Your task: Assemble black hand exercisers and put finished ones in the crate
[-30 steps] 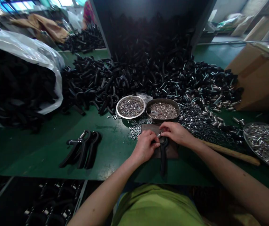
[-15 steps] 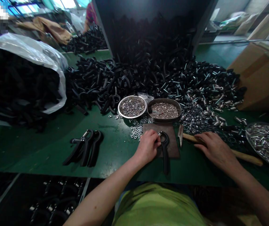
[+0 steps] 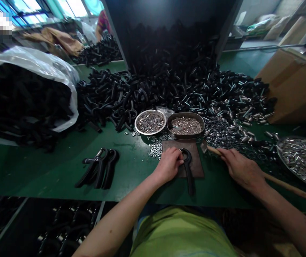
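Observation:
My left hand (image 3: 170,164) pinches the ring end of a black curved handle (image 3: 189,175) at its left side. That ring end lies on a flat brown plate (image 3: 199,164), and the long shank points toward me past the plate's near edge. A small shiny metal piece shows at the fingertips; its kind is hidden. My right hand (image 3: 242,167) is closed round the wooden shaft of a hammer (image 3: 286,184), whose metal head is just right of the plate. Further left, several assembled black handle pieces (image 3: 100,169) with a spring lie side by side on the green table (image 3: 136,178).
Behind the plate stand a round dish (image 3: 150,123) of small metal parts and an oval tin (image 3: 186,126) of rivet-like pieces. Loose nuts (image 3: 155,148), a heap of black handles (image 3: 142,89), springs (image 3: 246,135), a pin bowl (image 3: 301,157), a plastic bag (image 3: 74,100) and a cardboard box (image 3: 297,85) surround them.
My right hand has closed more firmly round the hammer, whose head has turned and shifted slightly left. My left hand stays at the ring of the black handle.

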`<state>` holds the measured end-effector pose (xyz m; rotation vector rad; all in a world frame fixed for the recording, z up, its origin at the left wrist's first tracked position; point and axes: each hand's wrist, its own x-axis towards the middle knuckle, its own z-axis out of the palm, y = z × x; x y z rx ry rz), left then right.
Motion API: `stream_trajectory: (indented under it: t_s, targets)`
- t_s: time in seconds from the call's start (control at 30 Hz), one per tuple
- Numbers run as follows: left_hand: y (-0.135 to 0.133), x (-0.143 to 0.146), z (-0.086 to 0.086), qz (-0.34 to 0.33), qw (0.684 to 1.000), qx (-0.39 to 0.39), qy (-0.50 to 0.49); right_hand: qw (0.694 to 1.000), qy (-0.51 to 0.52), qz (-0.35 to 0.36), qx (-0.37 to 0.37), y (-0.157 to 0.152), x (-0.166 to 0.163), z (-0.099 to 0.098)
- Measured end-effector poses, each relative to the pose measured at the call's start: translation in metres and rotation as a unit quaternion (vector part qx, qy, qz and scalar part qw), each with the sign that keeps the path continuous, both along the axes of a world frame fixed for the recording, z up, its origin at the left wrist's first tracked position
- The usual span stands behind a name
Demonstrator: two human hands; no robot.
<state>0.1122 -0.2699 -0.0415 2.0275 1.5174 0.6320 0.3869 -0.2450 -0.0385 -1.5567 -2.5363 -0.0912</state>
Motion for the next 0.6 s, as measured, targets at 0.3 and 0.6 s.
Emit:
stream_trajectory:
  t_s: [0.3, 0.6]
  targets:
    - [0.002, 0.000, 0.004, 0.001, 0.998, -0.023, -0.053, 0.976, 0.215, 0.033, -0.033, -0.014, -0.057, 0.033]
    - [0.003, 0.000, 0.007, -0.007, 0.998, -0.035, -0.051, 0.970, 0.240, 0.024, 0.002, -0.019, -0.056, 0.039]
